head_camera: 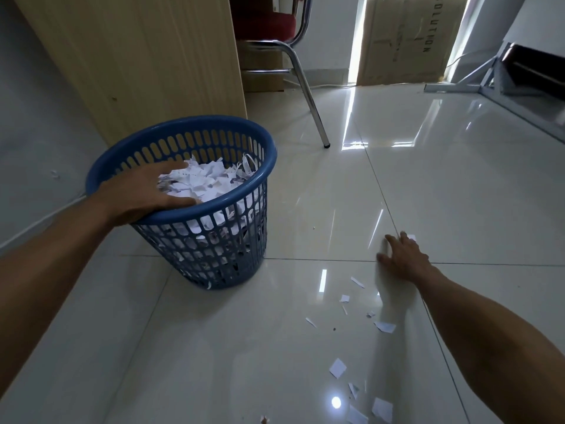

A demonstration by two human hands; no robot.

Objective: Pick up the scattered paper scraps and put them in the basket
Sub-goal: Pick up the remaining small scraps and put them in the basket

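Right hand (403, 255), flat and spread, touches a scrap (411, 237) on the floor (214, 347) — the basket (214, 255) lies at its ten o'clock, left hand (146, 191) resting open on its rim.

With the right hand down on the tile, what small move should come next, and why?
Probably pinch the white scrap beside the right hand and carry it to the blue basket, where the left hand rests on the rim. More scraps lie nearer the camera.
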